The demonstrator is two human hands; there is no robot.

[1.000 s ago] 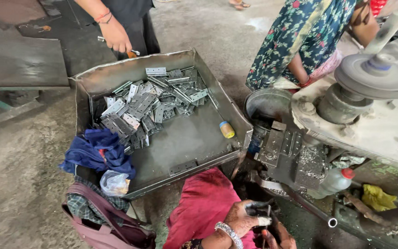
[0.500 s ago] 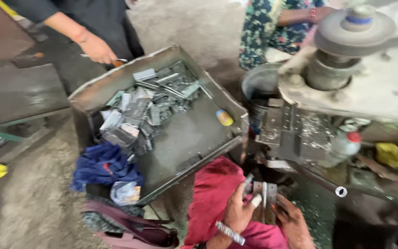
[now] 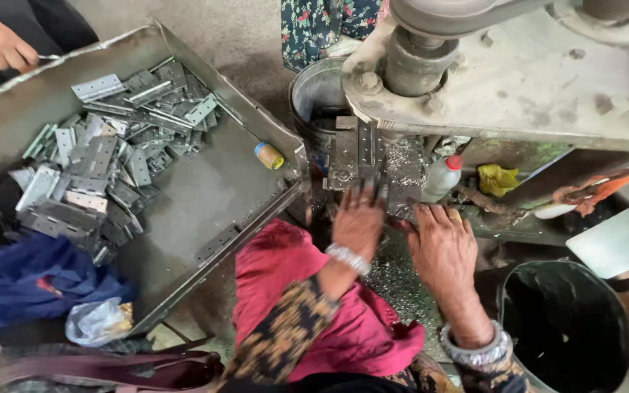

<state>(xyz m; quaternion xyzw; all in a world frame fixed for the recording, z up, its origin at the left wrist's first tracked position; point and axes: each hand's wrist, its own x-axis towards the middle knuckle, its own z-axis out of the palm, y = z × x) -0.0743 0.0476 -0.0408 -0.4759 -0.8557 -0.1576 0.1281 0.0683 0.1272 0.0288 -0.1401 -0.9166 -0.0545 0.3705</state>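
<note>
At the press bed below the grey machine, I see both hands laid flat beside a hinge.

The hinge (image 3: 356,149) is dull grey steel, two perforated leaves opened out, standing upright against the machine's (image 3: 518,80) front edge. My left hand (image 3: 358,218) lies just under it, fingers spread and empty, fingertips nearly touching its lower end. My right hand (image 3: 442,244) rests just right of that, open too, palm down on metal shavings. One hinge here; dozens more heaped in the one tray's (image 3: 183,211) far left corner. One small bottle (image 3: 442,177) stands near.
</note>
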